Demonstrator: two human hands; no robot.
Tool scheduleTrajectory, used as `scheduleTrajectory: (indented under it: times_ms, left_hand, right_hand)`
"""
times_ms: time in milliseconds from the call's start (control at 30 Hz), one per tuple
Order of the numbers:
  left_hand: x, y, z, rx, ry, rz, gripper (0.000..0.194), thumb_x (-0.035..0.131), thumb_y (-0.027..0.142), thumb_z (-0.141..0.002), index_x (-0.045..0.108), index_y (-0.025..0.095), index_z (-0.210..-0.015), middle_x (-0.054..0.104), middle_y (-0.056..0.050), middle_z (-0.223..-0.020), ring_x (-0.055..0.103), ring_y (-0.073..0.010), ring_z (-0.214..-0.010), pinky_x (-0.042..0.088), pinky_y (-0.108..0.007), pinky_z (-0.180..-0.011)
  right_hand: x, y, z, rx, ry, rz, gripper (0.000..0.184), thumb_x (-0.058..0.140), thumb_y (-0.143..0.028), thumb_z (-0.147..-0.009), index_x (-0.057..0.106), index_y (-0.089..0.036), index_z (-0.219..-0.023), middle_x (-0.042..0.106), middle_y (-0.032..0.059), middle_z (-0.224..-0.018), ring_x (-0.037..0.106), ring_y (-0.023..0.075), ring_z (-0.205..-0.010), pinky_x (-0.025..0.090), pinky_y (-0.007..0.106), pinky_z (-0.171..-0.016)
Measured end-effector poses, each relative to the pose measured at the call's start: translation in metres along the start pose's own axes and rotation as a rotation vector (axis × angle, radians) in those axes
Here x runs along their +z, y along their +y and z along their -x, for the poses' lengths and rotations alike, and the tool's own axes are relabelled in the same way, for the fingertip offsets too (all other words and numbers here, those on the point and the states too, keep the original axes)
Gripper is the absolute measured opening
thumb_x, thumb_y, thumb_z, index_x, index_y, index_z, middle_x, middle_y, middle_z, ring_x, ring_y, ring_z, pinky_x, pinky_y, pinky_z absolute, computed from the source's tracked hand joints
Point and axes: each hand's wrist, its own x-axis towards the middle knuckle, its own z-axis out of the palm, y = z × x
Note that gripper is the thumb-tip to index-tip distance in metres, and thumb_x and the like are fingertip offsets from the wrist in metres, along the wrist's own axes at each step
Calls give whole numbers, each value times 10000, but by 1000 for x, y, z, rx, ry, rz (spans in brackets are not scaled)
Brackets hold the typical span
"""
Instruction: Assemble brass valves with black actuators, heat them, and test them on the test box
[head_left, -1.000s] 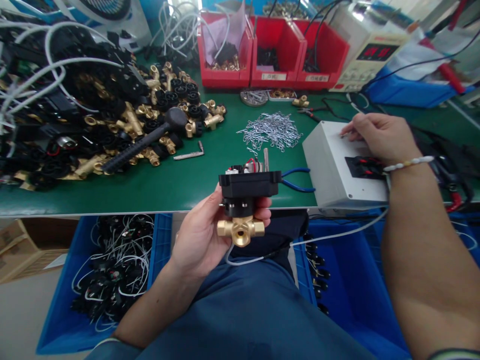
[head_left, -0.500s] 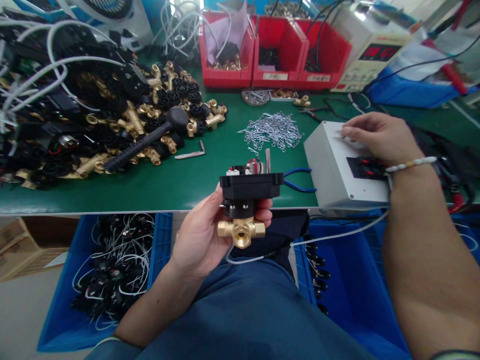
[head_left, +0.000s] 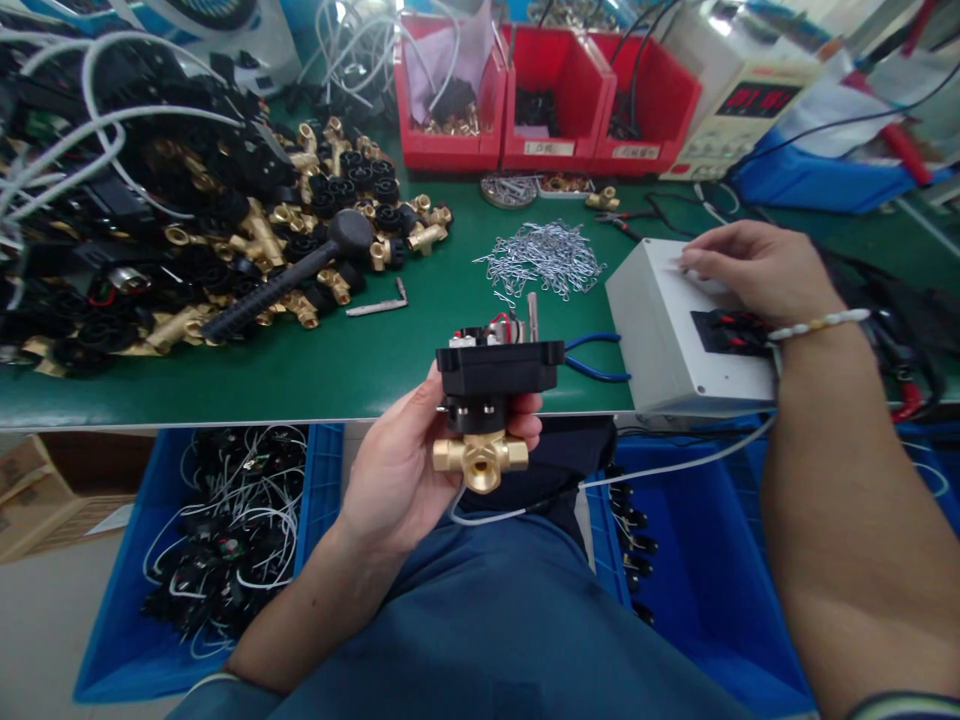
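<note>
My left hand (head_left: 405,460) is wrapped round a motorized brass valve (head_left: 481,460) in front of the bench edge. Its black actuator housing sits uppermost, open at the top with red wires and a metal part showing, and the brass ports face me. A pale cable (head_left: 675,465) runs from below the valve towards the grey control box (head_left: 675,320). On top of that box rests my right hand (head_left: 750,265), thumb and forefinger closed on a small metal toggle switch (head_left: 684,266), partly hidden by the fingers. Blue-handled pliers (head_left: 596,376) lie between valve and box.
Brass valves (head_left: 262,240) and black parts heap up on the left under a black mallet (head_left: 300,275). An L-shaped hex key (head_left: 379,308) and a pile of metal clips (head_left: 544,260) lie mid-bench. Red bins (head_left: 450,150) and a power supply (head_left: 742,120) stand behind. Blue crates (head_left: 322,500) sit below.
The red digits on the power supply differ between frames. My right thumb and fingers have shifted slightly at the switch. The valve stays in my left hand, nearly still.
</note>
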Motion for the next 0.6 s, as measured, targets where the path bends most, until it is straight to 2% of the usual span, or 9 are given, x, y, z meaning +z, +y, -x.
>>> scheduleTrajectory:
  times_ms: [167,600]
  left_hand:
    - [1,0,0,4,27,-5,477,318,296,-1038,742,102,-937,759,-119,-883,744,-182,-765,629,-276,-728]
    - [0,1,-2,17,-11,14,513,281,283,-1047,746,94,-942,759,-120,-892,746,-170,-774,627,-284,-751]
  right_hand:
    - [1,-3,1,4,-5,-1,76,719,-130,-738,666,-166,-699,596,19,-667,474,114,-601,330,314,-622]
    - [1,-10,5,18,-16,34,69,705,-169,-748,645,-156,-716,584,6,-668,479,102,-604,333,304,-627]
